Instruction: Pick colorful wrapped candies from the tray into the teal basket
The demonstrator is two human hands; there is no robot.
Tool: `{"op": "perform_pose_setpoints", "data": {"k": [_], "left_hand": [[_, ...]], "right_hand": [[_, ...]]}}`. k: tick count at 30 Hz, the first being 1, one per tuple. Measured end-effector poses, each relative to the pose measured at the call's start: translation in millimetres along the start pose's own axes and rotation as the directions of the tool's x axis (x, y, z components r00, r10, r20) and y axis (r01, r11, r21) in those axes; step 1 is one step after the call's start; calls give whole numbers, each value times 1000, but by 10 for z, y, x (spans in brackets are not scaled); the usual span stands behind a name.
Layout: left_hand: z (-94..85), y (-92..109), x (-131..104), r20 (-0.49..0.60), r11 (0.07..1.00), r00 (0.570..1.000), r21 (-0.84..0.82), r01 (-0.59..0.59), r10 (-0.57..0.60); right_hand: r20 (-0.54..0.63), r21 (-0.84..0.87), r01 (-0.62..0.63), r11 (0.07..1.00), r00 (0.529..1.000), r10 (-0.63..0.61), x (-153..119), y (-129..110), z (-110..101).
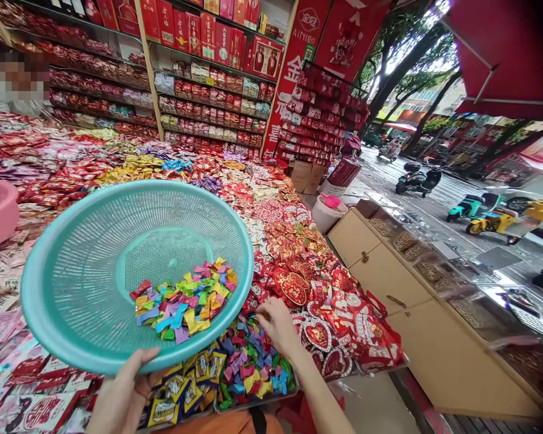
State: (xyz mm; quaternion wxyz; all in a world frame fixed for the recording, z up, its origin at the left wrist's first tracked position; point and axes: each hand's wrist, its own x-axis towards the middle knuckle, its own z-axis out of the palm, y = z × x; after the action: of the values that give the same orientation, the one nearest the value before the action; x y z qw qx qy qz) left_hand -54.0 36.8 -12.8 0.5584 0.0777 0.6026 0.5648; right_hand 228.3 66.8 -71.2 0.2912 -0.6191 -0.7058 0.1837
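Turquoise plastic colander (85, 271), wrapped candies (190, 301) inside; left hand (129, 380) grasps its rim (95, 361); right hand (278, 328) hovers near candy pile (251, 364), grip unclear.

Observed left of centre: turquoise mesh basket (84, 271) containing multicoloured wrapped candies (185, 304), held at lower rim by left hand (129, 383). Noted lower centre: right hand (277, 324) beside loose candy pile (253, 367). Recorded far right: yellow scooter (536, 214).

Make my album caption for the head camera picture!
Left hand holds a turquoise basket with colorful wrapped candies; right hand is beside the basket.
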Motion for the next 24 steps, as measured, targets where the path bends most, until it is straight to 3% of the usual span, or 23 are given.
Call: {"op": "perform_pose_setpoints", "data": {"k": [4, 8, 20, 24], "left_hand": [[-35, -15, 27, 11, 1000, 1000, -4, -20, 20], [-68, -70, 68, 16, 1000, 1000, -5, -18, 18], [-95, -172, 143, 48, 999, 998, 18, -36, 35], [-82, -153, 142, 40, 1000, 999, 6, -22, 22]], "right_hand": [[247, -107, -43, 993, 967, 69, -96, 65, 283], [327, -166, -39, 985, 941, 93, -94, 54, 405], [274, -163, 10, 986, 961, 35, -92, 103, 459], [236, -106, -9, 994, 971, 34, -105, 35, 357]]}}
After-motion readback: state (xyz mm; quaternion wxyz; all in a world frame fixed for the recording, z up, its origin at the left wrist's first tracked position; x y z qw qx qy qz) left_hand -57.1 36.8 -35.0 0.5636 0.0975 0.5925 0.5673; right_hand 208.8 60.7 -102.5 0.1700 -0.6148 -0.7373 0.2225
